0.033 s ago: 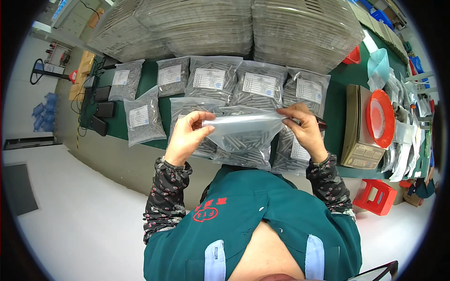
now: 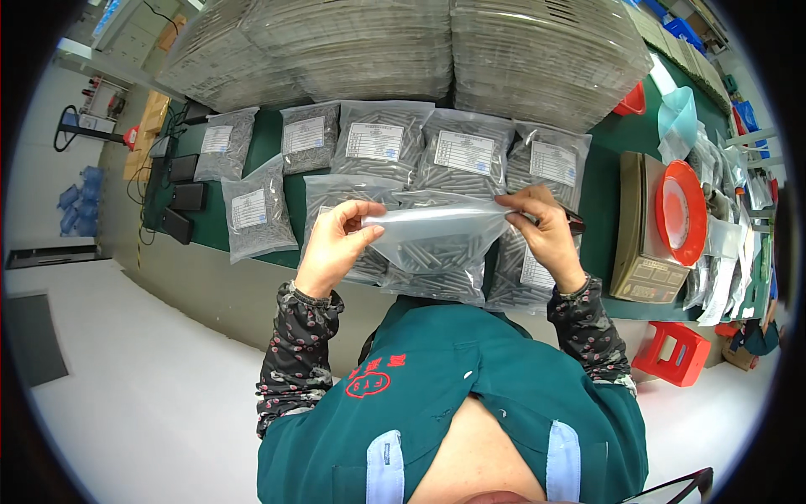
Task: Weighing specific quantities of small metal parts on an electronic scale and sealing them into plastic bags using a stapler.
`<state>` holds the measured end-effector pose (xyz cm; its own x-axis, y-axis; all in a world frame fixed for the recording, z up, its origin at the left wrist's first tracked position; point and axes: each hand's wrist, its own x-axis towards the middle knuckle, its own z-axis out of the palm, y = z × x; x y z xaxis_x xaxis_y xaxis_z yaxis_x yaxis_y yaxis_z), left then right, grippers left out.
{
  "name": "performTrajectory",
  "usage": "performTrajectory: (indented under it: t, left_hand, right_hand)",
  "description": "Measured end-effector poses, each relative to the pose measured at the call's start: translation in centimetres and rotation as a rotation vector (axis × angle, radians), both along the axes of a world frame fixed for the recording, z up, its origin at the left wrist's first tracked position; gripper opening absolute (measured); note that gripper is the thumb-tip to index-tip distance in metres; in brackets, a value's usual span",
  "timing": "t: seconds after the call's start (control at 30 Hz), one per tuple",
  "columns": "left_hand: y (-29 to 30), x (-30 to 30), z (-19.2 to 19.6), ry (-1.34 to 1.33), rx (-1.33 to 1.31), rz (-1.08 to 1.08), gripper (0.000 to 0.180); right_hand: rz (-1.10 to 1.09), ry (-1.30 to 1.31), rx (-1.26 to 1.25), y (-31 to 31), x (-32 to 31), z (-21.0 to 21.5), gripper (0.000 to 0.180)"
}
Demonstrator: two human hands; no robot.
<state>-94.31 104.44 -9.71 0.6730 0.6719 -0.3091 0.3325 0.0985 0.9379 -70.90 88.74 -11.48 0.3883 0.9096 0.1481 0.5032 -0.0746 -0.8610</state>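
Note:
A clear plastic bag (image 2: 437, 228) filled with grey metal pins lies at the table's front edge, its top edge pulled taut between my hands. My left hand (image 2: 340, 244) pinches the left corner between thumb and fingers. At the opposite corner, my right hand (image 2: 544, 233) grips the plastic the same way. Beside it, partly under my right hand, rests a labelled bag of pins (image 2: 527, 273). Another filled bag (image 2: 336, 191) sits partly behind my left hand. Whether the held bag's mouth is sealed cannot be made out.
Several labelled bags (image 2: 457, 160) form a row behind, before plastic-wrapped stacks (image 2: 537, 59). Smaller bags (image 2: 256, 210) lie to the left, near black boxes (image 2: 189, 196) and cables. On the right stand a scale (image 2: 634, 227) with a red dish (image 2: 682, 214) and a blue scoop (image 2: 678, 118); a red stool (image 2: 674, 353) is below.

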Motion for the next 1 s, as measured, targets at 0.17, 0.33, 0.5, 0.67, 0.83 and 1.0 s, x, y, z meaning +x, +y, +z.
performTrajectory:
  t: [0.17, 0.33, 0.5, 0.67, 0.83, 1.0]
  left_hand:
    - [-0.2, 0.1, -0.3, 0.104, 0.397, -0.029, 0.018]
    - [0.3, -0.2, -1.2, 0.077, 0.512, -0.085, 0.013]
    - [1.7, 0.8, -0.4, 0.152, 0.24, -0.248, 0.011]
    - [2.1, 4.7, 0.5, 0.269, 0.508, -0.517, 0.022]
    - [1.4, 9.8, -0.6, 0.226, 0.248, -0.712, 0.023]
    - [1.7, 10.3, -0.8, 0.232, 0.116, -0.736, 0.018]
  right_hand:
    - [-0.027, -0.189, -0.017, 0.0, -0.1, -0.2, 0.02]
    - [-0.051, 0.163, -0.063, -0.4, 0.7, -1.3, 0.012]
    - [-0.101, 0.43, -0.135, -0.2, 0.4, -2.3, 0.014]
    - [-0.131, 0.368, -0.13, 0.0, 0.1, -2.5, 0.017]
    - [-0.132, 0.147, -0.174, 0.0, 0.1, -1.7, 0.02]
    - [-0.356, 0.141, -0.032, -3.6, 3.6, -3.5, 0.03]
